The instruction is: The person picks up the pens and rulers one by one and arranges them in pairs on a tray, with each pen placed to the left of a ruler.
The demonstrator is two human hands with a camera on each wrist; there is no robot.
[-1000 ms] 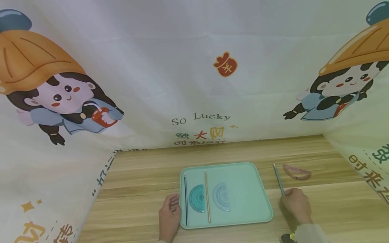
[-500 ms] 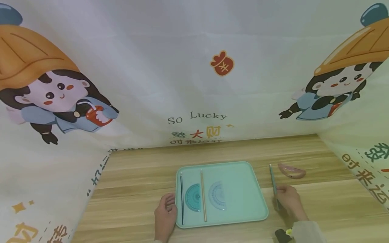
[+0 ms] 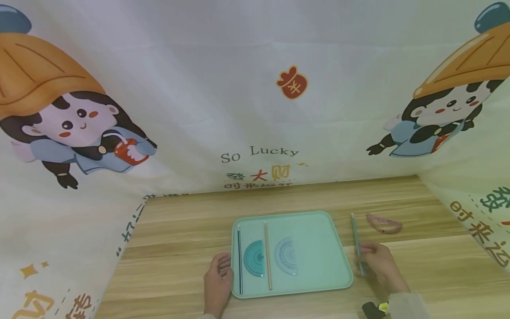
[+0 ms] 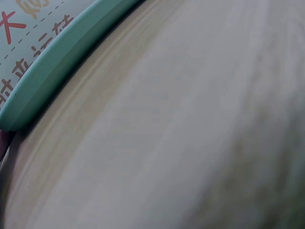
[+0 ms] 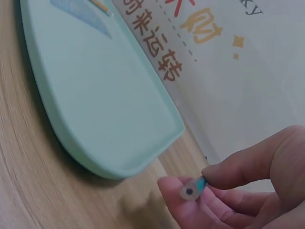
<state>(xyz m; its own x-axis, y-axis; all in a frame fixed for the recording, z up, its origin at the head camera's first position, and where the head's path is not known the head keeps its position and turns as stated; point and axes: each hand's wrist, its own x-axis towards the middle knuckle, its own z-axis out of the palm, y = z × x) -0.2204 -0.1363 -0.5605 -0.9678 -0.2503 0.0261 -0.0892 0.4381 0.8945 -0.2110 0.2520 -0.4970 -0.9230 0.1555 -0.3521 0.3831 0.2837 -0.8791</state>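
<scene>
In the head view my right hand (image 3: 380,261) pinches a teal pencil (image 3: 356,235) to the right of the mint-green tray (image 3: 324,248). The right wrist view shows the pencil's round end (image 5: 190,191) between thumb and fingers. My left hand (image 3: 218,281) rests against the tray's left rim, its fingers loosely bent; the left wrist view shows mostly the rim (image 4: 52,71). On the tray, from left to right, lie a dark pencil (image 3: 240,261), a teal protractor (image 3: 255,259), a yellowish pencil (image 3: 268,261) and a clear bluish protractor (image 3: 287,257).
A pinkish protractor (image 3: 384,224) lies on the wooden table (image 3: 191,221), behind and right of my right hand. Printed cloth (image 3: 199,102) stands as walls at the back and both sides. A dark object (image 3: 372,310) sits by the right sleeve.
My right hand has shifted along the teal pencil toward its middle, and the pencil now stands straighter in view, nearer the tray. The left hand stays at the rim.
</scene>
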